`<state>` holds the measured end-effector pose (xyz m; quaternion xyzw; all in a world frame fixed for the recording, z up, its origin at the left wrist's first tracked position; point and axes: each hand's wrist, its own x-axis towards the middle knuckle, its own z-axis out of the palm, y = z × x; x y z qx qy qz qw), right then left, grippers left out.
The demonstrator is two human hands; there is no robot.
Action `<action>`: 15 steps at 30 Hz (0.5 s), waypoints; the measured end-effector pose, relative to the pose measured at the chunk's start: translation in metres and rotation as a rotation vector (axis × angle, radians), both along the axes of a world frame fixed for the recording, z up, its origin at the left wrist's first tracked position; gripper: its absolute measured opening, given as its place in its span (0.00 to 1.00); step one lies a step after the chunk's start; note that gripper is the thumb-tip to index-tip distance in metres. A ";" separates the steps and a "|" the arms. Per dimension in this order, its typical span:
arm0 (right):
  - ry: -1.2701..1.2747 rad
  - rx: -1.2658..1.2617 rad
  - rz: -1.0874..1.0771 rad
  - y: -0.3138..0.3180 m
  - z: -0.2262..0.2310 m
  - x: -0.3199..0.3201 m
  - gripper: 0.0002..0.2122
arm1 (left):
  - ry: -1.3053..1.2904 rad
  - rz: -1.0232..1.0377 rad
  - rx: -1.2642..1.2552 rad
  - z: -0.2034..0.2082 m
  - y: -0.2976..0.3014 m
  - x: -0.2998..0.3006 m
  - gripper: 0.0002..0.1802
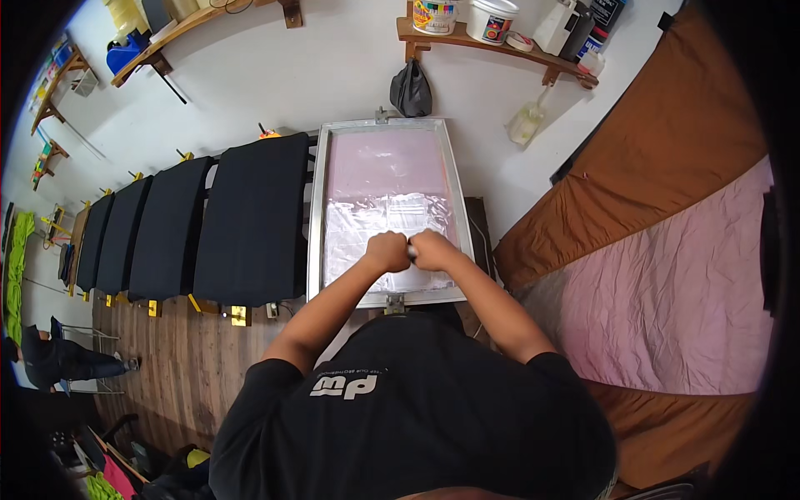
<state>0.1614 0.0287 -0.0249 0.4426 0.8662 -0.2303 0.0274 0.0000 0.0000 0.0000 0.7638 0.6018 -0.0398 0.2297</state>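
Note:
Both my arms reach forward over a silver-framed printing screen, and my two closed fists meet above its near half. My left hand is curled tight, knuckles up. Right beside it, my right hand is closed the same way. Between them shows a small greyish-white rounded piece; the rest of it is hidden by my fingers, so its kind cannot be made out. The screen's mesh is pinkish at the far end. Its nearer part has a shiny, wrinkled clear layer.
Several boards covered in black cloth stand in a row to the left. Tubs and bottles sit on a wall shelf, with a black bag below. Brown and pink fabric hangs at right. Another person is at far left.

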 end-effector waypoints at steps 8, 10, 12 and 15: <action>0.198 0.294 -0.012 -0.073 -0.054 0.015 0.10 | -0.184 -0.050 0.462 -0.080 -0.065 0.008 0.13; 0.118 0.203 0.004 -0.079 -0.030 0.011 0.10 | -0.178 -0.073 0.370 -0.050 -0.074 0.004 0.14; 0.011 0.056 0.034 -0.078 -0.007 0.007 0.08 | -0.108 -0.078 0.170 -0.037 -0.072 0.001 0.18; -0.008 -0.132 0.121 -0.042 0.008 0.008 0.08 | -0.034 -0.076 -0.091 0.000 -0.047 0.001 0.17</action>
